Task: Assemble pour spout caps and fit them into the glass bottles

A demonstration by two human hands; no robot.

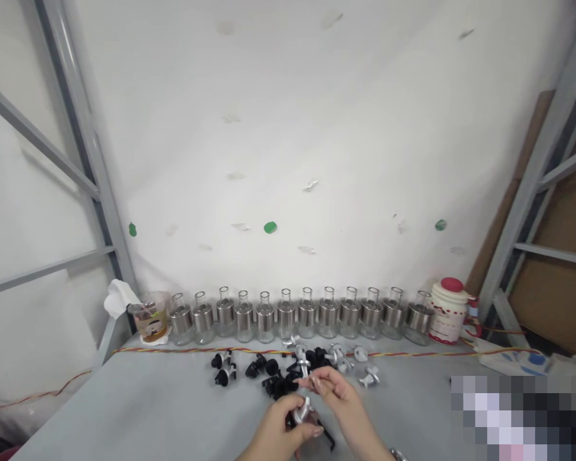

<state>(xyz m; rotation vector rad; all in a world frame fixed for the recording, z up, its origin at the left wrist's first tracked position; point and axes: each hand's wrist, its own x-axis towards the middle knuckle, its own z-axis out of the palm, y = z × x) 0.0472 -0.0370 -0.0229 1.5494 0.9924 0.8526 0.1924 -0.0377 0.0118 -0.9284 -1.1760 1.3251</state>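
Note:
My left hand (282,428) is closed around a small silver cap piece (303,411) low in the middle of the view. Just to its right, my right hand (335,389) pinches its fingertips together over the same piece, close to the pile of parts. That pile of black and silver pourer caps (288,369) lies scattered on the grey table (144,403) right behind both hands. Along the wall stands a row of several small glass bottles with metal bands (297,315), all uncapped.
A plastic cup (148,318) with a white tissue beside it stands at the row's left end. A white jar with a red lid (448,310) stands at its right end. A twisted red-yellow wire (173,350) runs along the table's back. Grey metal frames flank both sides.

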